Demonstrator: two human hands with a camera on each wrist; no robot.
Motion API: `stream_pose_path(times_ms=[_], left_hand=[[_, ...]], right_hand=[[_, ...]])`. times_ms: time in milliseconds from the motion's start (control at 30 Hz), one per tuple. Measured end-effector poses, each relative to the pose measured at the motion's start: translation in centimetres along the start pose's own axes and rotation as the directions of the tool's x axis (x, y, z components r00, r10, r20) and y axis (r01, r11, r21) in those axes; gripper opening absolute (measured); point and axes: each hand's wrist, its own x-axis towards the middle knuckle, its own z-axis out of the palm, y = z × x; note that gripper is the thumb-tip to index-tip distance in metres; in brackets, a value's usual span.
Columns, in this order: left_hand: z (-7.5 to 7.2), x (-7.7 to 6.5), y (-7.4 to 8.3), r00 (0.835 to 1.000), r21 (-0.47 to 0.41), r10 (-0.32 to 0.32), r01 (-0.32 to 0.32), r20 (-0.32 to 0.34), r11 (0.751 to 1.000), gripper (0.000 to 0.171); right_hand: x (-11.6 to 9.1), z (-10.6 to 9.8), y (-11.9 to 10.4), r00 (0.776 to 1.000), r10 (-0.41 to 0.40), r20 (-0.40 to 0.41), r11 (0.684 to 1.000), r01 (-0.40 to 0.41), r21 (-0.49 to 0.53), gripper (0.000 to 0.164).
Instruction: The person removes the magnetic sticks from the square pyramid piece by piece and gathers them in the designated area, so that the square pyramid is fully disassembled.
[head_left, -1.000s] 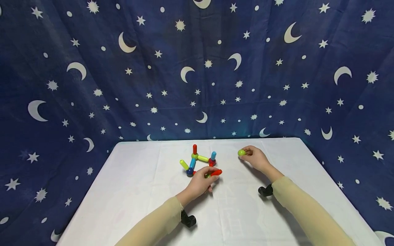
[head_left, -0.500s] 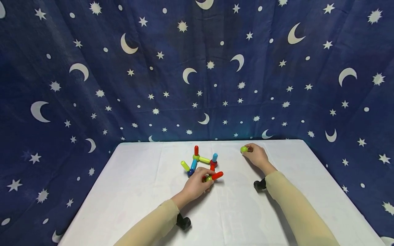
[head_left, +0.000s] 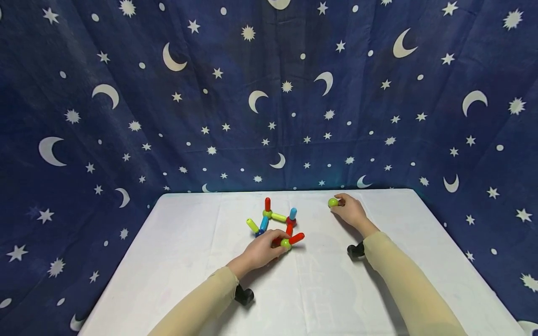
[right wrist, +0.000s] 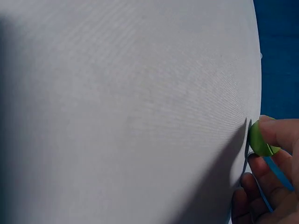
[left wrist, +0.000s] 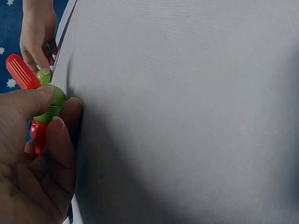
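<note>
On the white table stands a ring of coloured rods and balls, like a magnetic building set. Its far corner is a green ball (head_left: 267, 213) with an upright red rod (head_left: 267, 204); a light blue rod (head_left: 293, 213) rises from the red ball (head_left: 291, 221) on the right. My left hand (head_left: 260, 249) pinches the green ball (left wrist: 58, 95) at the near corner, from which a red rod (head_left: 297, 238) sticks out. It partly hides the dark blue ball (head_left: 258, 233). To the right, my right hand (head_left: 352, 212) pinches a separate green ball (right wrist: 261, 140) between thumb and fingers.
A white cloth covers the table (head_left: 328, 289). Its far edge runs along a dark blue curtain (head_left: 227, 93) patterned with moons and stars. Black camera mounts (head_left: 356, 250) sit on both wrists, close over the cloth.
My left hand has shifted slightly left and down, exposing more of the near green ball. The right hand has moved slightly, still holding its green ball. The ring stays nearly in place.
</note>
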Motion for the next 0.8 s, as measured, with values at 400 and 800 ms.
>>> stream_pose_path(times_ms=[400, 800], left_hand=[[1.0, 0.4, 0.4, 0.999, 0.026, 0.010, -0.009, -0.049, 1.000, 0.032], [1.7, 0.9, 0.8, 0.995, -0.012, -0.002, 0.001, -0.097, 1.000, 0.033]], right_hand=[[-1.6, -1.1, 0.1, 1.000, -0.011, -0.005, 0.998, 0.011, 0.058, 0.062], [-8.4, 2.1, -4.7, 0.986, 0.017, 0.164, 0.896, -0.088, 0.435, 0.044]])
